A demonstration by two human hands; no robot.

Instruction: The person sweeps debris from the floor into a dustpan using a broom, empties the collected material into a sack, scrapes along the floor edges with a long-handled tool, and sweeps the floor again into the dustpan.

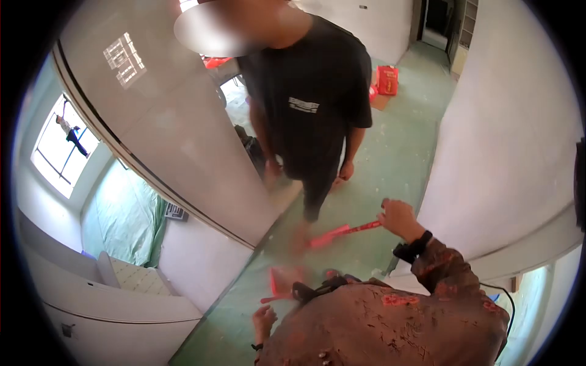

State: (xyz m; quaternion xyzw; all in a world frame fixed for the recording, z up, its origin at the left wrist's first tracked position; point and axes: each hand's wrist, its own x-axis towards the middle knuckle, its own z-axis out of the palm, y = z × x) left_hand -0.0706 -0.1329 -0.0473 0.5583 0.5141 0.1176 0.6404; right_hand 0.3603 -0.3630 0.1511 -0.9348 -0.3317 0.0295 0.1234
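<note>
Broom (363,227) in right hand (400,219), shirt (305,79) lettered

This looks like the inside of a home being fitted out: green protective sheeting (406,140) covers the floor, plain pale walls (506,122) line a passage, a barred window (64,146) opens at the left, and a doorway (434,24) and shelving (469,24) stand at the far end.
</note>
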